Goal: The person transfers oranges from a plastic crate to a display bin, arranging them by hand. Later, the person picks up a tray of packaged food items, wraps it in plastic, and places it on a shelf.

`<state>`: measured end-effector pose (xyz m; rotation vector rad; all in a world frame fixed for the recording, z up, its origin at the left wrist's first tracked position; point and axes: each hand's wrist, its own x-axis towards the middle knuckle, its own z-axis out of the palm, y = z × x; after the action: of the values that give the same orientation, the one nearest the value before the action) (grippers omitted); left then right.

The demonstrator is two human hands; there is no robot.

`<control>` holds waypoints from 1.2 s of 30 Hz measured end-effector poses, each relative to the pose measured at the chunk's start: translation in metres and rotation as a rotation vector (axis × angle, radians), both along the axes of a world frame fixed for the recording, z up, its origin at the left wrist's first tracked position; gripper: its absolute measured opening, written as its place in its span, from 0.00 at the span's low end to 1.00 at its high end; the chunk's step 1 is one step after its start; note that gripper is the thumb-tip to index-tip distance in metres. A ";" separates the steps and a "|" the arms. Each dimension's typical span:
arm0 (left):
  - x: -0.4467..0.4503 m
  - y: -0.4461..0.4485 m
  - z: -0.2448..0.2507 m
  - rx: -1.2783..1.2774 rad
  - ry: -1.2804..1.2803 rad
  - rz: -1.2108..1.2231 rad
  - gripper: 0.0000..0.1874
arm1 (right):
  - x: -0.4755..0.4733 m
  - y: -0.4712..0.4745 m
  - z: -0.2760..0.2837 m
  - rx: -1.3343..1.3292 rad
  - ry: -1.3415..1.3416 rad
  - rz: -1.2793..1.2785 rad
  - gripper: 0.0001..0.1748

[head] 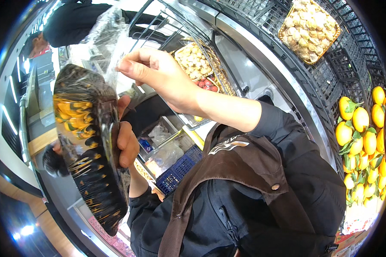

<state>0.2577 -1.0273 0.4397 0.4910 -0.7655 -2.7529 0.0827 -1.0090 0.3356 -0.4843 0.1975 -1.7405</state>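
Observation:
My left hand [127, 141] grips the side of a long, film-wrapped dark tray [111, 205]. Through the shiny film, yellow-orange produce [72, 117] with dark parts shows; its exact kind is unclear. Above it, my right hand [154, 70] pinches loose clear plastic film [107, 48] between thumb and fingers. The film bunches up at the tray's upper end. Part of my left hand is hidden behind the package.
A wire shopping cart [177, 29] holds a tray of pale husked fruits [193, 61] and red fruits [207, 85]. Black crates [347, 64] carry a similar tray [308, 30]. Leafy orange citrus [362, 120] lies right. Blue crates [175, 175] stand below. A person [70, 24] is nearby.

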 end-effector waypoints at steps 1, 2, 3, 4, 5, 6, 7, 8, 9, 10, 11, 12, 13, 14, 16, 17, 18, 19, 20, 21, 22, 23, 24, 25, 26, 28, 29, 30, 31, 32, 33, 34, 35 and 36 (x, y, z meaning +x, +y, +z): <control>-0.001 0.001 0.002 -0.083 -0.073 0.012 0.59 | -0.001 -0.001 0.003 -0.013 -0.023 0.045 0.12; -0.001 0.003 0.003 -0.118 -0.144 0.009 0.58 | -0.001 -0.001 0.005 -0.027 -0.046 0.092 0.12; -0.002 0.005 0.003 -0.105 -0.158 0.011 0.60 | -0.001 -0.002 0.007 -0.018 -0.031 0.102 0.12; -0.002 0.008 0.002 -0.117 -0.177 0.040 0.61 | 0.000 -0.003 0.009 -0.008 -0.019 0.113 0.12; -0.002 0.010 0.001 -0.133 -0.190 0.060 0.62 | 0.001 -0.002 0.009 -0.039 -0.022 0.118 0.12; -0.001 0.013 0.000 -0.126 -0.178 0.112 0.61 | 0.004 0.000 0.009 -0.042 -0.050 0.078 0.12; -0.001 0.016 -0.001 -0.123 -0.172 0.150 0.59 | 0.006 0.001 0.007 0.022 -0.007 0.066 0.12; 0.001 0.016 -0.002 -0.127 -0.157 0.196 0.58 | 0.006 0.004 0.005 0.051 0.025 0.056 0.13; 0.002 0.018 -0.003 -0.138 -0.154 0.222 0.57 | 0.006 0.006 0.001 0.113 0.066 0.051 0.13; 0.004 0.015 -0.003 -0.126 -0.125 0.215 0.54 | 0.007 0.011 -0.001 0.148 0.095 0.066 0.14; 0.006 0.017 -0.004 -0.133 -0.116 0.228 0.51 | 0.006 0.015 -0.004 0.108 0.108 0.060 0.14; 0.008 0.016 -0.005 -0.133 -0.100 0.235 0.50 | 0.005 0.019 -0.007 0.113 0.138 0.069 0.15; 0.011 0.017 -0.007 -0.134 -0.070 0.238 0.49 | 0.003 0.024 -0.010 0.112 0.172 0.079 0.15; 0.013 0.017 -0.008 -0.130 -0.068 0.254 0.47 | 0.001 0.027 -0.013 0.092 0.221 0.088 0.18; 0.017 0.019 -0.012 -0.132 -0.038 0.270 0.45 | -0.004 0.035 -0.019 0.087 0.284 0.114 0.20; 0.020 0.019 -0.014 -0.132 -0.022 0.279 0.44 | -0.006 0.039 -0.022 0.053 0.303 0.102 0.21; 0.021 0.020 -0.017 -0.135 -0.008 0.291 0.43 | -0.006 0.039 -0.023 -0.009 0.310 0.069 0.23; 0.023 0.020 -0.019 -0.136 0.007 0.298 0.42 | -0.006 0.040 -0.024 -0.099 0.252 0.026 0.22; 0.024 0.020 -0.022 -0.137 0.021 0.307 0.42 | -0.007 0.041 -0.026 -0.168 0.198 -0.015 0.22; 0.024 0.020 -0.025 -0.139 0.034 0.316 0.41 | -0.006 0.041 -0.026 -0.234 0.157 -0.033 0.21; 0.024 0.020 -0.028 -0.149 0.067 0.348 0.40 | -0.007 0.041 -0.026 -0.302 0.152 -0.062 0.21; 0.023 0.019 -0.031 -0.142 0.053 0.329 0.39 | -0.007 0.040 -0.025 -0.276 0.163 -0.049 0.21; 0.023 0.018 -0.032 -0.136 0.061 0.338 0.38 | -0.008 0.040 -0.024 -0.240 0.174 -0.030 0.21; 0.021 0.017 -0.035 -0.110 0.054 0.324 0.37 | -0.012 0.044 -0.023 -0.223 0.174 -0.030 0.22; 0.020 0.014 -0.034 -0.054 0.044 0.260 0.35 | -0.010 0.039 -0.019 -0.243 0.182 -0.137 0.23; 0.016 0.009 -0.035 -0.055 -0.023 0.137 0.34 | -0.016 0.040 -0.014 -0.212 0.233 -0.159 0.22; 0.015 0.006 -0.036 0.001 -0.025 0.064 0.35 | -0.019 0.042 -0.011 -0.195 0.255 -0.168 0.22; 0.012 0.001 -0.039 0.014 -0.009 -0.007 0.35 | -0.023 0.044 -0.009 -0.165 0.294 -0.145 0.21; 0.010 -0.004 -0.041 0.024 -0.018 -0.069 0.36 | -0.026 0.045 -0.007 -0.115 0.315 -0.123 0.17; 0.008 -0.006 -0.044 -0.005 -0.020 -0.104 0.36 | -0.028 0.047 -0.005 -0.076 0.332 -0.102 0.13; 0.006 -0.006 -0.047 0.008 0.015 -0.148 0.35 | -0.029 0.047 -0.004 -0.077 0.318 -0.087 0.11; 0.006 -0.004 -0.050 -0.009 -0.033 -0.030 0.35 | -0.029 0.050 -0.004 -0.051 0.292 -0.045 0.09; 0.006 -0.001 -0.052 -0.105 -0.037 0.042 0.34 | -0.028 0.051 -0.004 0.006 0.313 0.007 0.12; 0.005 0.005 -0.056 -0.029 -0.062 0.101 0.33 | -0.025 0.052 -0.004 0.015 0.308 0.038 0.15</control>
<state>0.2629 -1.0225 0.3837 0.5946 -0.7713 -2.6415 0.0574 -0.9566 0.3312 -0.7400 0.4171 -1.6201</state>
